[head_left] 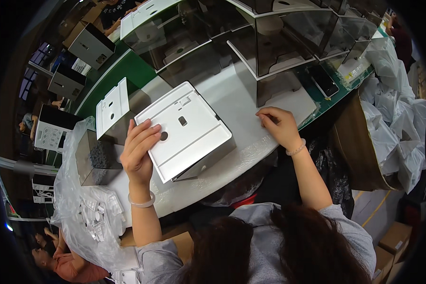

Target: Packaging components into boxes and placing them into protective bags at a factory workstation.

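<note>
Left hand: the left hand is laid flat, palm down, on the near left corner of a white moulded plastic panel; its fingers are spread and stretched out, and nothing is gripped by them.
Left wrist: a pale translucent bangle is worn on it.
Right hand: the right hand is rested on the tabletop, well apart from the panel; its fingers are curled inward and pressed down on the surface. Whether anything small is pinched under them cannot be told.
Right wrist: a light beaded bracelet is seen on it.
White panel: it forms the upper face of a grey box-shaped housing that is set on the tabletop between the two hands; slots and a round hole are seen in it, the hole just beside the left fingertips.
Second unit: a like grey housing with a white panel is stood just left of the first.
Bag: a clear plastic bag of small white parts is placed at the near left, below the left forearm.
Rack: dark smoked translucent compartments with white edges are ranged along the far side of the tabletop.
Right side: crumpled white plastic bags are heaped in a brown cardboard box.
</note>
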